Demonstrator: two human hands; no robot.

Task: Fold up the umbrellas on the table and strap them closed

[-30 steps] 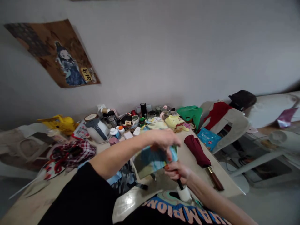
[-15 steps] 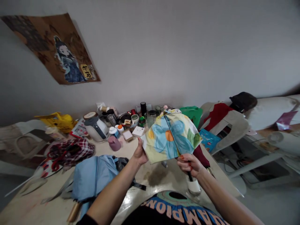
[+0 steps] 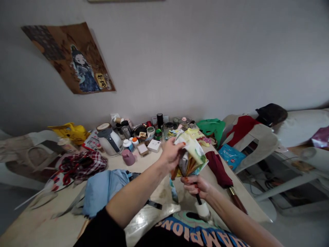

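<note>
Floral umbrella [image 3: 196,151] (1) left of maroon umbrella [image 3: 218,168] (1), bare table [image 3: 215,182] between; left hand [image 3: 171,152] pinches canopy [image 3: 191,142], right hand [image 3: 195,187] grips shaft [image 3: 198,199].

Left hand [image 3: 171,154] holding a patterned umbrella [image 3: 194,151] by its fabric; right hand [image 3: 197,187] gripping the black shaft [image 3: 198,199]; maroon umbrella [image 3: 218,168] lying on the table [image 3: 38,223].

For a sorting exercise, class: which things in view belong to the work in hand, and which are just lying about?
In hand:
patterned umbrella
left hand, on its fabric
right hand, around its black shaft

Lying about:
dark red umbrella
light blue folded cloth
kettle
white box
plaid cloth
</note>
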